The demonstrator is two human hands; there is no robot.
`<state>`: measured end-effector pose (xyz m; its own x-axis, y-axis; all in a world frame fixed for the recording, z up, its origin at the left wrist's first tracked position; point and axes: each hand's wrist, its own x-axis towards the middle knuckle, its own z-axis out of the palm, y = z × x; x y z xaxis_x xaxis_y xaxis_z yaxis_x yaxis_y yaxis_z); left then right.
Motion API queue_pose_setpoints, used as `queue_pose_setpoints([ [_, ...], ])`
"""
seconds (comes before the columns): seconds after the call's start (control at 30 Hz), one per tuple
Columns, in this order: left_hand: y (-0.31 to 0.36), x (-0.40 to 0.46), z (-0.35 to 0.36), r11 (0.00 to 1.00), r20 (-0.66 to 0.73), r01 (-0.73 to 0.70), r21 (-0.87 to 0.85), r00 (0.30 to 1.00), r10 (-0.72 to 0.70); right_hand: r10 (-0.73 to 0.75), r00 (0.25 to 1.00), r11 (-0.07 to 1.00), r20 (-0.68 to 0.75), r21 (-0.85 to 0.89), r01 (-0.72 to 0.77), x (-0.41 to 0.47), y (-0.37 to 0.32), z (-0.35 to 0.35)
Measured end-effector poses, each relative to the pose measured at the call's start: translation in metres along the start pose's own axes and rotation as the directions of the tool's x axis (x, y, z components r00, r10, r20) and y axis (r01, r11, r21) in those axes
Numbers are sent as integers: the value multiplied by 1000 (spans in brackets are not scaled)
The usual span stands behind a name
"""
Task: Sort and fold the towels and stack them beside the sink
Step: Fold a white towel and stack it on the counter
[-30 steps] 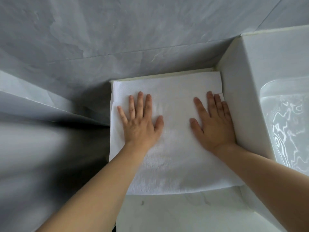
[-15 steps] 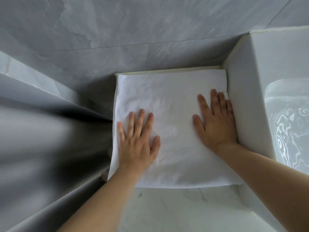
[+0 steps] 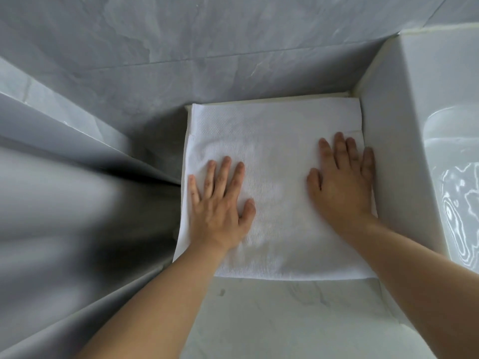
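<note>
A folded white towel [image 3: 274, 151] lies flat on the pale marble counter [image 3: 285, 320], pushed into the corner between the grey wall and the raised white sink [image 3: 404, 156]. My left hand [image 3: 220, 206] presses flat on the towel's left half, fingers straight and spread. My right hand [image 3: 342, 182] lies flat on the towel's right side, its little finger against the sink's outer wall. The towel's left edge hangs slightly over the counter's edge.
Grey marble wall tiles [image 3: 207, 47] rise behind the towel. The sink basin at far right holds rippling water [image 3: 461, 213]. Left of the counter a blurred grey surface [image 3: 64, 203] drops away. Bare counter stretches in front of the towel.
Both hands have slid toward me across the towel, the left one more, moving from the towel's middle to its near left part. The towel stays in the corner.
</note>
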<state>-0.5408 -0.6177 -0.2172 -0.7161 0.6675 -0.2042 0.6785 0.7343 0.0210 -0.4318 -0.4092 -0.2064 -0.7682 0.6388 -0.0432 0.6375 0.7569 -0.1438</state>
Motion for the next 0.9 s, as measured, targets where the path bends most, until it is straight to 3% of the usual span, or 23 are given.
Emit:
queue_pose_setpoints([
  [0.17,0,0,-2,1000,-1,24,6,1000,-24,-137,989,989,53,67,134,-70,-22,2],
  [0.3,1,2,-3,1000,-6,25,8,1000,-25,-126,983,992,131,11,126,-90,-4,14],
  [0.7,13,-1,-8,997,-38,9,-81,999,-12,-118,985,993,124,-5,119,-88,-6,15],
  [0.83,41,-44,3,984,-67,-156,-85,986,151,-115,988,993,102,-1,116,-87,-6,16],
  [0.9,39,-51,11,990,-67,-131,-47,990,127,-125,988,992,94,14,124,-88,-6,16],
])
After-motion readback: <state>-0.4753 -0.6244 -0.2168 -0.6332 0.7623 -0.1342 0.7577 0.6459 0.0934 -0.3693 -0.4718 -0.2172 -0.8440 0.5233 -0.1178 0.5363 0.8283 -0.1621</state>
